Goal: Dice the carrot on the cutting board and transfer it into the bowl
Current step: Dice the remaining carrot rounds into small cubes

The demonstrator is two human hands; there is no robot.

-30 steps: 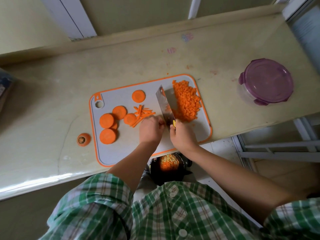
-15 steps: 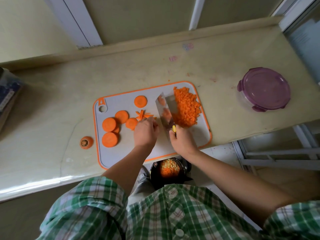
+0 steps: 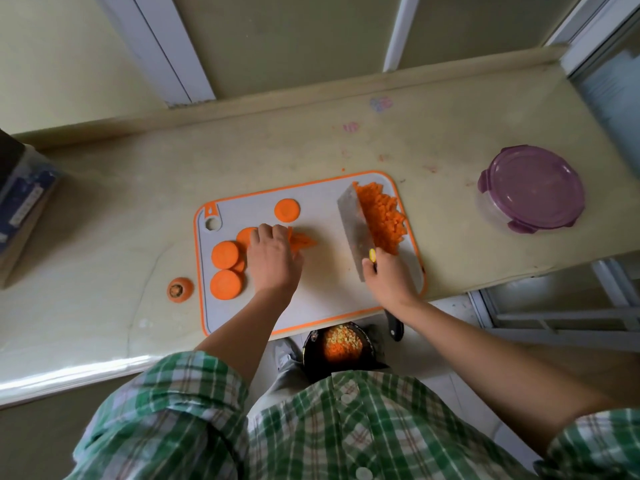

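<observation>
1. Grip state, right hand [image 3: 389, 282]: fingers wrapped tight around the handle of the cleaver [image 3: 355, 233], at the lower right of the cutting board [image 3: 311, 306]. The black handle end sticks out below the wrist, past the board's lower edge.
2. Blade position: it runs from the right hand up toward the board's top edge, with its right side against the diced carrot [image 3: 381, 216].
3. Diced carrot location: heaped in the upper right corner of the board, touching the blade, just above the right hand.
4. Grip state, left hand [image 3: 273, 261]: palm down at centre left of the board, fingers bent over the carrot sticks [image 3: 303, 241] (whether they pinch or only press cannot be told). The stick ends show to the right of the hand.
5. Carrot slices [image 3: 225, 254]: several lie just left of the left hand, one partly under the fingers; a single slice lies apart above the hand.
6. Bowl [image 3: 341, 346]: black, below the board's lower edge, between the forearms, holding orange and yellow dice.
7. Counter [image 3: 104, 220]: a carrot top [image 3: 180, 289] sits just left of the board; a purple-lidded container [image 3: 531, 188] stands well apart at the right of the frame.
</observation>
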